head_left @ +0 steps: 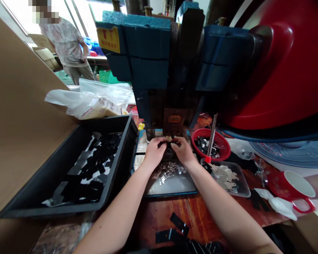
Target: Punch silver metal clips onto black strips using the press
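My left hand (155, 151) and my right hand (182, 150) meet at the die under the ram of a blue press (148, 67). Fingers of both are bent and pinched together. Between the fingertips there is a thin dark edge, too small and shaded to name. Just below the hands, small silvery metal bits (168, 171) lie scattered on the press's pale base plate (172, 187). Black flat pieces (178, 224) rest on the wooden table in front of me, between my forearms.
Left stands a black bin (119, 165) of black and silvery sheet pieces. Right are a red basket (225, 150), a clear tray (245, 190) of metal plates, a red mug (283, 187) and a large red wheel (288, 77). A person (66, 42) stands behind plastic bags (92, 102).
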The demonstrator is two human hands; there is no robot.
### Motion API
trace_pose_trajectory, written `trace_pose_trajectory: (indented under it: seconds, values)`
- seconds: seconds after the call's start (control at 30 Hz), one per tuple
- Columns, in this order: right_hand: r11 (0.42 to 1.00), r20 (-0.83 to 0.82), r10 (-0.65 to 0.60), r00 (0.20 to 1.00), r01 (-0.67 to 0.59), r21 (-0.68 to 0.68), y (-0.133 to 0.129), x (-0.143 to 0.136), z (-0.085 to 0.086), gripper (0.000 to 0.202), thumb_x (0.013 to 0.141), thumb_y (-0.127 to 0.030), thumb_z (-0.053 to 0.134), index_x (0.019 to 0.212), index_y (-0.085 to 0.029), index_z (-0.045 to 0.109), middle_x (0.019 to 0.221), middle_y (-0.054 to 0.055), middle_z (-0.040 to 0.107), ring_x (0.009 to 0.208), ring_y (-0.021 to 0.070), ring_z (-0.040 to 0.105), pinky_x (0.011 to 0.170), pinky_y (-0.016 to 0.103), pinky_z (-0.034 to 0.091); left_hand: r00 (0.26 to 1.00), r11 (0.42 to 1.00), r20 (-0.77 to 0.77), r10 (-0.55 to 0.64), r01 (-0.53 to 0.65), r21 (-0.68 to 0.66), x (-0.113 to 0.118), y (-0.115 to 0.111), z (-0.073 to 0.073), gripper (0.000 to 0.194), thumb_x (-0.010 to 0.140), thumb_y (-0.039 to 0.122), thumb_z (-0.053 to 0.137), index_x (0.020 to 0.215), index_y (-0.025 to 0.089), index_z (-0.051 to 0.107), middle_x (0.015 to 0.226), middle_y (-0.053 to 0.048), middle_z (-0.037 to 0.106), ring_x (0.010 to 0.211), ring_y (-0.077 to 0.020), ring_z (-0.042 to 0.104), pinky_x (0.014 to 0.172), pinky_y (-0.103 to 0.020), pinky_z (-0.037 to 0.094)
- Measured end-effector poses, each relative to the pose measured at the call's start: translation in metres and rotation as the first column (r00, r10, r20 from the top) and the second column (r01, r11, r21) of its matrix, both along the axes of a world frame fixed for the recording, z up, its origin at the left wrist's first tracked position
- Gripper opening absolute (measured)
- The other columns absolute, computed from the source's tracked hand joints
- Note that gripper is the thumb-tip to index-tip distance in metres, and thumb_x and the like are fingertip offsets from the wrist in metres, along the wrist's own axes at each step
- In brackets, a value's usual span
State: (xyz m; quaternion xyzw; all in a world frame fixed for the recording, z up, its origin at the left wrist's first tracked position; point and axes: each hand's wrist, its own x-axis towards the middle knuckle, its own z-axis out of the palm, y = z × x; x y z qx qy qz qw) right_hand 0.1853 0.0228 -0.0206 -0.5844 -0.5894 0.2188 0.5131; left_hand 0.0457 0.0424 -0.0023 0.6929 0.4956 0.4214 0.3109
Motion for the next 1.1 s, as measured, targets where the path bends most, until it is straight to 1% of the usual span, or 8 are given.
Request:
trace_pose_trajectory:
  seconds: [0.2,0.33,0.5,0.57,0.67,0.77,0.9,1.1]
  values:
    - [1.0,-0.003,-0.002,1.0,0.002,0.0,-0.001,-0.001,0.0,0.017,0.075,-0.027,0.055,0.085,-0.019,0.065,0.09,0.005,0.063,0.085,0.0184,0.058,0.078,0.031,0.047,1.0,1.0,0.022,0.005,-0.004,-0.018,0.0,-0.001,-0.001,0.025,0.077,0.014,0.051,0.094,0.018,0.069,0.099,-0.004,0.07,0.099,-0.0201,0.061,0.094,-0.036,0.045]
    - [1.0,-0.006,-0.009,1.0,0.009,0.004,-0.001,-0.003,0.002,0.016,0.075,-0.027,0.056,0.086,-0.018,0.065,0.09,0.005,0.063,0.085,0.0187,0.058,0.079,0.032,0.047,0.999,0.999,0.029,0.022,-0.022,-0.031,-0.005,-0.003,0.002,0.026,0.08,0.02,0.052,0.102,0.018,0.066,0.104,-0.005,0.068,0.098,-0.0198,0.062,0.092,-0.035,0.047]
    - [0.999,-0.034,-0.048,0.998,0.049,0.019,-0.023,0.005,0.007,0.023,0.081,-0.035,0.053,0.094,-0.018,0.064,0.097,0.008,0.062,0.088,0.02,0.058,0.076,0.033,0.048,0.991,0.991,0.003,0.135,-0.135,-0.013,-0.04,-0.036,0.009,0.029,0.085,0.032,0.05,0.109,0.02,0.061,0.107,-0.007,0.065,0.095,-0.0203,0.061,0.085,-0.035,0.048]
    - [0.999,-0.034,-0.032,0.999,0.033,0.019,-0.041,0.012,0.009,0.022,0.083,-0.035,0.052,0.094,-0.02,0.064,0.098,0.007,0.061,0.09,0.02,0.058,0.072,0.031,0.048,0.974,0.986,-0.155,0.164,-0.157,0.057,-0.058,-0.057,0.006,0.023,0.086,0.032,0.048,0.099,0.021,0.063,0.1,-0.005,0.065,0.092,-0.0204,0.06,0.085,-0.035,0.047]
    - [1.0,0.0,0.004,1.0,-0.004,-0.025,-0.067,0.024,0.008,0.019,0.084,-0.034,0.052,0.09,-0.022,0.065,0.097,0.006,0.062,0.093,0.0203,0.059,0.073,0.031,0.049,0.903,0.996,-0.422,0.083,-0.067,0.052,-0.075,-0.085,-0.003,0.022,0.086,0.032,0.048,0.097,0.021,0.064,0.1,-0.006,0.063,0.097,-0.0242,0.057,0.089,-0.04,0.043]
    - [0.996,0.071,0.03,0.997,-0.024,-0.084,-0.088,0.033,0.004,0.019,0.086,-0.033,0.05,0.088,-0.021,0.065,0.095,0.006,0.064,0.093,0.0199,0.059,0.08,0.033,0.048,0.817,0.998,-0.574,0.059,-0.054,0.025,-0.078,-0.096,-0.01,0.028,0.085,0.032,0.049,0.107,0.021,0.062,0.106,-0.009,0.059,0.098,-0.0272,0.054,0.089,-0.043,0.043]
    - [0.989,0.245,0.103,0.964,-0.072,-0.131,-0.11,0.043,0.001,0.02,0.089,-0.032,0.048,0.092,-0.022,0.064,0.097,0.006,0.066,0.094,0.0208,0.059,0.087,0.037,0.046,0.757,1.0,-0.653,-0.01,-0.004,-0.02,-0.074,-0.091,-0.006,0.027,0.085,0.031,0.048,0.107,0.024,0.062,0.104,-0.008,0.058,0.094,-0.0261,0.055,0.085,-0.041,0.044]
    - [0.983,0.569,0.183,0.802,-0.15,-0.106,-0.134,0.05,0.002,0.02,0.091,-0.025,0.046,0.099,-0.023,0.064,0.097,0.007,0.065,0.093,0.0231,0.057,0.084,0.041,0.047,0.747,1.0,-0.664,-0.012,0.004,-0.014,-0.076,-0.091,-0.005,0.02,0.086,0.035,0.047,0.093,0.021,0.061,0.097,-0.007,0.058,0.088,-0.026,0.055,0.081,-0.042,0.046]
